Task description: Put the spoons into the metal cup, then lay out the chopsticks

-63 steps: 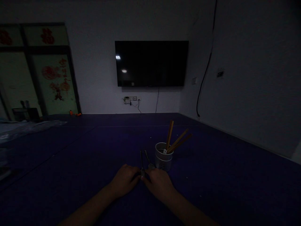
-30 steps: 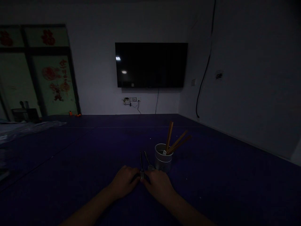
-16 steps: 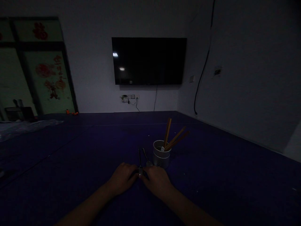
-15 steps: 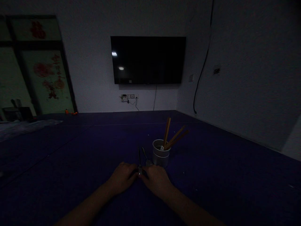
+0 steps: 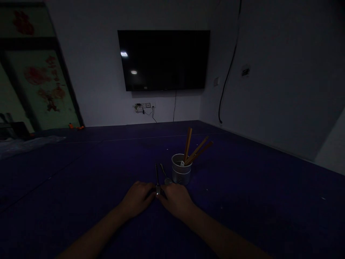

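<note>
My left hand (image 5: 137,198) and my right hand (image 5: 175,199) rest side by side, knuckles up, on a dark blue floor mat (image 5: 81,187). Their fingertips meet at the near ends of two thin metal utensils (image 5: 159,175) that lie on the mat and point away from me. The fingers are curled down; in the dim light I cannot make out whether they grip the utensils or only touch them. Just beyond my right hand stands a small white cup (image 5: 180,172) holding several wooden sticks (image 5: 192,149) that lean to the right.
A dark wall-mounted TV (image 5: 164,59) hangs ahead, with sockets and a cable (image 5: 144,107) below it. White walls meet in a corner at the right. At the left are glass doors with red paper decorations (image 5: 40,82) and clear plastic sheeting (image 5: 24,144) on the floor.
The hands and utensils keep the same pose. The view has swung slightly right and upward, so the TV, cup and doors sit further left in the picture.
</note>
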